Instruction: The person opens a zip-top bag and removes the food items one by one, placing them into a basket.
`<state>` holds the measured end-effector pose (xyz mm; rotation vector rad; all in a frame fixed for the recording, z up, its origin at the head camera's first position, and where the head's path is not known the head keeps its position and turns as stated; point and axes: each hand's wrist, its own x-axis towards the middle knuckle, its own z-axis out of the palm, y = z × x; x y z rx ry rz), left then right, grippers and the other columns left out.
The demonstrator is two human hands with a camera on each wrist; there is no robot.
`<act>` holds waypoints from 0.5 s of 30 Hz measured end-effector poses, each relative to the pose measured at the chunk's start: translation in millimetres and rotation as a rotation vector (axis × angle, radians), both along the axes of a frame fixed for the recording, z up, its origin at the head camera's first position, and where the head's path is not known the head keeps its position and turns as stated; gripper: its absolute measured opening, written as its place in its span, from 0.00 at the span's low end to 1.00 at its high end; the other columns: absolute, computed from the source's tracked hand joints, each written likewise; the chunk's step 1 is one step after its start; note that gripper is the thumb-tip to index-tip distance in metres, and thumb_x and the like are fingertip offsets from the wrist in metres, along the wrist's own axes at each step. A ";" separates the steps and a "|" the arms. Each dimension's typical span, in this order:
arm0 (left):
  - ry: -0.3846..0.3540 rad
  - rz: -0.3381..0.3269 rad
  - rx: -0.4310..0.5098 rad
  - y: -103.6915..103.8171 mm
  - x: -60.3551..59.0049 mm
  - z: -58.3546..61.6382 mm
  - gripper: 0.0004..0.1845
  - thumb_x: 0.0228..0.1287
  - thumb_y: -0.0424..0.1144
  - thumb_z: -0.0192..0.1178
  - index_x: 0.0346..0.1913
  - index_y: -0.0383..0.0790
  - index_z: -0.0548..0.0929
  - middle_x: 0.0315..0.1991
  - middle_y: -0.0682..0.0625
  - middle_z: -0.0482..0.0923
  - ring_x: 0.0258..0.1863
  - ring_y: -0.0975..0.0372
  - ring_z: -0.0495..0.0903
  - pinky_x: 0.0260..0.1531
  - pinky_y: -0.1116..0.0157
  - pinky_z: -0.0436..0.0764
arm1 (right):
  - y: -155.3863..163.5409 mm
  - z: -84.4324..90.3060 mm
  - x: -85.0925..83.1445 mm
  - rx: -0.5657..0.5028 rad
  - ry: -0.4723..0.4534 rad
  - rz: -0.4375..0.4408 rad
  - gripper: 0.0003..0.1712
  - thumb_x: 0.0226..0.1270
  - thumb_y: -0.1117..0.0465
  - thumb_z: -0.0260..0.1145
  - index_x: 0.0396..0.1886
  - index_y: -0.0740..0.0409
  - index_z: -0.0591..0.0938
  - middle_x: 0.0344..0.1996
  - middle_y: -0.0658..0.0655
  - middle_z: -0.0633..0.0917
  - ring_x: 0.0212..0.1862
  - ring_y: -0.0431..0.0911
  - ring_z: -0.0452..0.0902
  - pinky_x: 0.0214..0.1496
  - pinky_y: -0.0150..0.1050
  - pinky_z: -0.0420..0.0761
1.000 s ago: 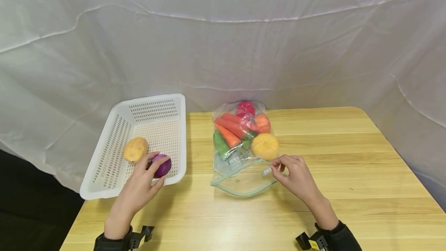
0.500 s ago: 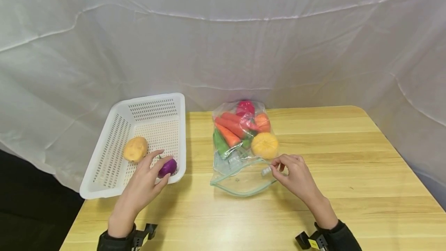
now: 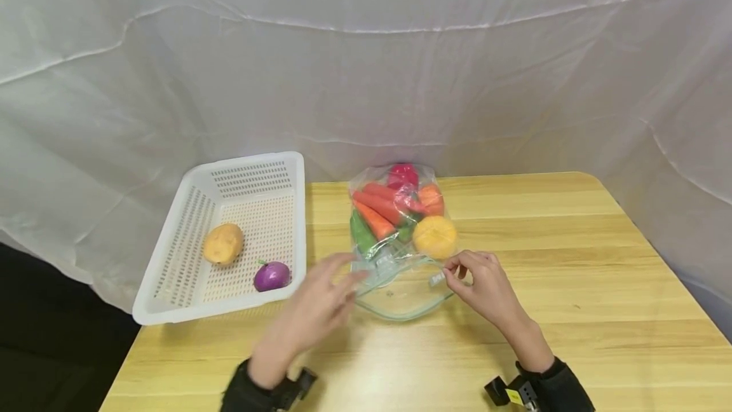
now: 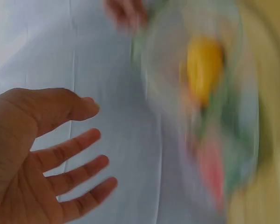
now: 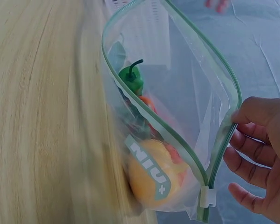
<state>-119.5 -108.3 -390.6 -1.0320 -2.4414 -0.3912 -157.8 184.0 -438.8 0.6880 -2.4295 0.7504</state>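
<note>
A clear zip bag [image 3: 394, 285] lies open-mouthed on the wooden table [image 3: 543, 240], with carrots [image 3: 374, 215], a green pepper [image 3: 360, 234], an orange fruit [image 3: 434, 237] and a red item [image 3: 403, 175] inside. My right hand [image 3: 457, 270] pinches the bag's rim by the zip slider [image 3: 437, 280]; in the right wrist view the right hand [image 5: 256, 154] holds the rim and the orange fruit [image 5: 153, 175] shows inside. My left hand [image 3: 332, 288], blurred, empty and with fingers spread, is at the left side of the bag's mouth. The left hand [image 4: 60, 163] holds nothing.
A white perforated basket [image 3: 194, 221] sits at the table's left, overhanging the edge, with a potato [image 3: 223, 243] and a purple onion [image 3: 271, 276] inside. White cloth hangs behind the table. Bare tabletop lies to the right of the bag.
My left hand let go of the purple onion in the basket and swung right to the bag's mouth. The right hand kept its pinch on the bag's rim.
</note>
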 end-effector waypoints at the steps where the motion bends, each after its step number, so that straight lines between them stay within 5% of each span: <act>1: 0.000 -0.043 -0.020 14.2 0.7 -0.8 0.20 0.50 0.35 0.65 0.50 0.43 0.80 0.55 0.43 0.75 0.56 0.52 0.74 0.56 0.55 0.75 | 0.4 0.1 -0.1 -0.001 0.004 0.002 0.08 0.47 0.66 0.71 0.25 0.52 0.80 0.20 0.45 0.81 0.25 0.37 0.71 0.40 0.40 0.71; 3: -0.014 -0.112 -0.071 42.0 1.2 -3.9 0.18 0.54 0.35 0.62 0.51 0.46 0.80 0.55 0.46 0.75 0.56 0.55 0.74 0.58 0.58 0.74 | 0.7 0.6 -0.4 -0.001 0.011 0.004 0.08 0.47 0.67 0.71 0.25 0.52 0.80 0.21 0.45 0.81 0.25 0.36 0.71 0.40 0.41 0.71; 6: -0.098 -0.121 -0.205 75.0 -2.3 -6.5 0.20 0.57 0.35 0.59 0.54 0.46 0.78 0.57 0.49 0.74 0.58 0.59 0.73 0.60 0.64 0.72 | -0.2 1.9 -0.3 -0.003 0.018 0.005 0.09 0.47 0.68 0.71 0.25 0.52 0.80 0.21 0.45 0.81 0.25 0.37 0.72 0.39 0.40 0.70; 10: -0.180 -0.045 -0.348 103.3 -19.2 -16.0 0.25 0.54 0.34 0.59 0.58 0.41 0.74 0.57 0.50 0.74 0.57 0.60 0.73 0.59 0.67 0.72 | -2.0 4.4 0.5 0.001 0.015 -0.007 0.08 0.47 0.68 0.71 0.24 0.52 0.80 0.20 0.45 0.81 0.24 0.36 0.71 0.39 0.40 0.70; 13: -0.256 0.005 -0.404 117.9 -34.0 -23.6 0.20 0.59 0.36 0.57 0.55 0.39 0.75 0.52 0.50 0.77 0.52 0.62 0.76 0.54 0.69 0.75 | -2.7 6.4 0.9 -0.003 0.012 -0.006 0.08 0.47 0.68 0.71 0.24 0.52 0.80 0.21 0.45 0.81 0.25 0.37 0.72 0.40 0.40 0.70; 15: -0.319 0.030 -0.417 125.6 -42.9 -27.2 0.16 0.63 0.37 0.55 0.53 0.40 0.77 0.52 0.51 0.78 0.57 0.61 0.74 0.59 0.68 0.72 | -2.8 7.3 1.1 -0.012 0.017 -0.002 0.08 0.47 0.68 0.70 0.24 0.52 0.81 0.21 0.46 0.82 0.24 0.37 0.73 0.40 0.40 0.70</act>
